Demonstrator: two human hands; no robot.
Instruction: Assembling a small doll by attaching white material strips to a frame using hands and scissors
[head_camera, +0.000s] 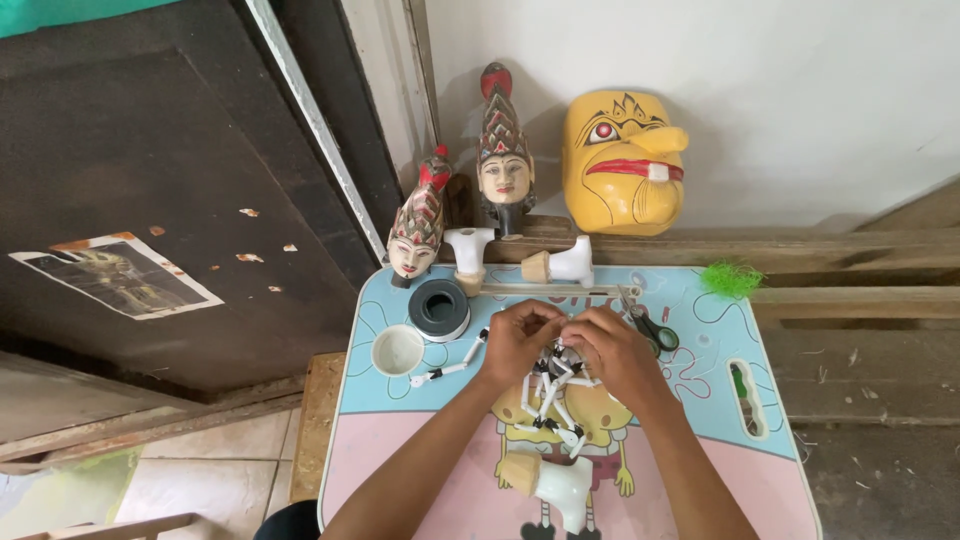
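Note:
My left hand (515, 342) and my right hand (612, 352) meet over the middle of a small cartoon-printed table (700, 420). Both pinch a bundle of thin white sticks with black joints (552, 392) that hangs and spreads below my fingers. One more white jointed stick (450, 366) lies on the table just left of my left hand. A white and tan carved puppet piece (552, 484) rests near the table's front edge.
Two painted puppet heads (418, 228) (505, 150) and a yellow mask (622, 162) stand at the back by the wall. A black tape roll (439, 308), white cup (398, 350), scissors (648, 325), green fluff (731, 279) and white puppet pieces (562, 264) lie around.

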